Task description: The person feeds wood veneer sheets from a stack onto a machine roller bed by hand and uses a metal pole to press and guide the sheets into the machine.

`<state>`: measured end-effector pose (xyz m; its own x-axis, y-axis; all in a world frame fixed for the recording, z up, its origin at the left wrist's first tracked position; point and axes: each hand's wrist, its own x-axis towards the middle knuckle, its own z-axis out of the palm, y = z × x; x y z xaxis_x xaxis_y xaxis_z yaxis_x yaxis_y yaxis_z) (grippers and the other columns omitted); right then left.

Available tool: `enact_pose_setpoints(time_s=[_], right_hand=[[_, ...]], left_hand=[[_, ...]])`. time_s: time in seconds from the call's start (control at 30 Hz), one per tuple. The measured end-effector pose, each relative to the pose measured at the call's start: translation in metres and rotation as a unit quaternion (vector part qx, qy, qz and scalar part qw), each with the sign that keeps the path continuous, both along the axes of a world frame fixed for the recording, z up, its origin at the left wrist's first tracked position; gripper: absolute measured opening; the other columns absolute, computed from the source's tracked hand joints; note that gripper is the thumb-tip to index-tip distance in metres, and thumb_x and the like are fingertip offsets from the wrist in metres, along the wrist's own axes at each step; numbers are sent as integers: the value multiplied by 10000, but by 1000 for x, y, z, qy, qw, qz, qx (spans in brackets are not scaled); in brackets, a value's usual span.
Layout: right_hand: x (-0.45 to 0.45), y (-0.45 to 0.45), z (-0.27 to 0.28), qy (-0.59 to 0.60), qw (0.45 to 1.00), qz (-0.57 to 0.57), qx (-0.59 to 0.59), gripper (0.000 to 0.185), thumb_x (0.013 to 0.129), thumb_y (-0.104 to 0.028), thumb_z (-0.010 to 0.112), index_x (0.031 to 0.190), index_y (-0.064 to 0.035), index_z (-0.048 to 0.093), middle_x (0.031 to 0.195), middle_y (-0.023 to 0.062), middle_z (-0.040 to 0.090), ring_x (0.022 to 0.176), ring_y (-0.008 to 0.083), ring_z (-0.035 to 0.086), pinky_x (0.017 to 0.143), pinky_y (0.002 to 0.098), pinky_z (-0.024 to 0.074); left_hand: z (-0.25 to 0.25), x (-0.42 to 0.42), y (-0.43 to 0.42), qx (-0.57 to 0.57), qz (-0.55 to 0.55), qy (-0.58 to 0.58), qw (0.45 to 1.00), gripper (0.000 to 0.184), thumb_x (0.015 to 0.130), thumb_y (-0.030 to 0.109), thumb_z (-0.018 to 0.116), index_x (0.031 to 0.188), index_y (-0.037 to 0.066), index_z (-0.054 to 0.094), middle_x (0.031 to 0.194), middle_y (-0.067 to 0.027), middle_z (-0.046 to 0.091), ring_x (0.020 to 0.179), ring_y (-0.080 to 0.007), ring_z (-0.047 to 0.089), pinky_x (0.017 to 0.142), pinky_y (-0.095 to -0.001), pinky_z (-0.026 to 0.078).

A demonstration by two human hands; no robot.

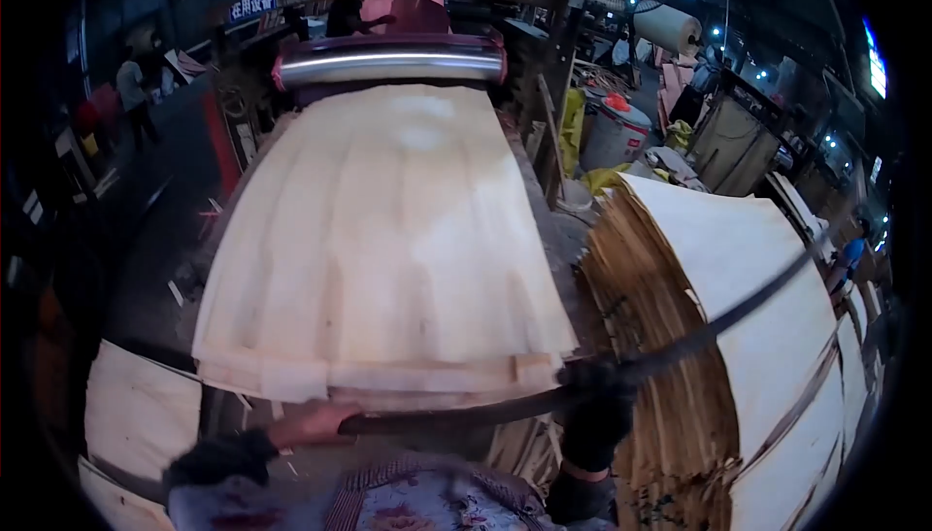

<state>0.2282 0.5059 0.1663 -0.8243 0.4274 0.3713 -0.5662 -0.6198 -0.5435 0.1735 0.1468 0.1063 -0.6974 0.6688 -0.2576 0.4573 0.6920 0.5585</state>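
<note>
Two grips, both closed on one long, dark stick [485, 414]. Left grip [313, 425] bare, low in the view, wrapped on the left end of the stick. Right grip [594, 405] in a dark glove, farther along the same stick, clamped on it too. Fingers of the glove too dark to count. Stick a bit bent, low on the left and higher on the right, with its far end out over the tall pile. Dark sleeve [223, 455] behind the left grip, and cloth with flowers [408, 514] at the very bottom.

Just past the stick, a wide stack of thin, pale wood sheets [388, 240], wavy on top, with uneven front edges. Under the stack, a dark surface [556, 245], with only a bit of its side showing. At the far end of the stack, a long, shiny roller [388, 67], lying across. Above and to the left of the roller, a blue sign [252, 7] with white writing.

To the right, a tall pile of sheets [665, 366] with rough brown edges and a white top. More pale sheets [144, 407] low on the left. Farther back on the right, a round bin [614, 135] with something orange on top, and a big pale roll [667, 26]. Far off on the left, a person [131, 89], standing.
</note>
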Motion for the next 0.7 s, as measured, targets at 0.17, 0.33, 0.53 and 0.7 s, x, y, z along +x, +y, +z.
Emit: enact_pose_setpoints(time_s=[0.17,0.33,0.53,0.7], right_hand=[[-89,-111,3,12,945,319,74,466,846,19,585,1202,-149,335,952,84,510,934,233,551,882,517,485],[-207,-180,25,41,907,401,118,377,936,-130,529,1233,-147,298,926,101,532,777,268,629,750,499,541],[-372,-221,63,82,887,439,115,321,947,-161,505,1238,-152,370,1028,90,535,813,239,611,790,484,533],[-506,-252,105,66,887,440,122,143,939,-196,518,989,-62,520,811,67,578,736,218,601,735,439,545]], left_hand=[[-103,80,-96,143,254,-4,956,381,740,98,692,1093,45,558,783,-89,635,736,-194,628,683,-355,515],[-30,78,-58,78,418,-135,895,454,868,271,585,1222,-8,528,1040,-177,641,957,-270,612,830,-390,462],[27,-11,-7,380,457,-186,782,326,813,82,618,1108,-4,509,592,-50,519,441,-148,495,415,-302,411],[80,-114,8,472,431,-192,745,269,839,25,521,1092,-23,444,505,-43,450,341,-119,384,337,-283,306]])
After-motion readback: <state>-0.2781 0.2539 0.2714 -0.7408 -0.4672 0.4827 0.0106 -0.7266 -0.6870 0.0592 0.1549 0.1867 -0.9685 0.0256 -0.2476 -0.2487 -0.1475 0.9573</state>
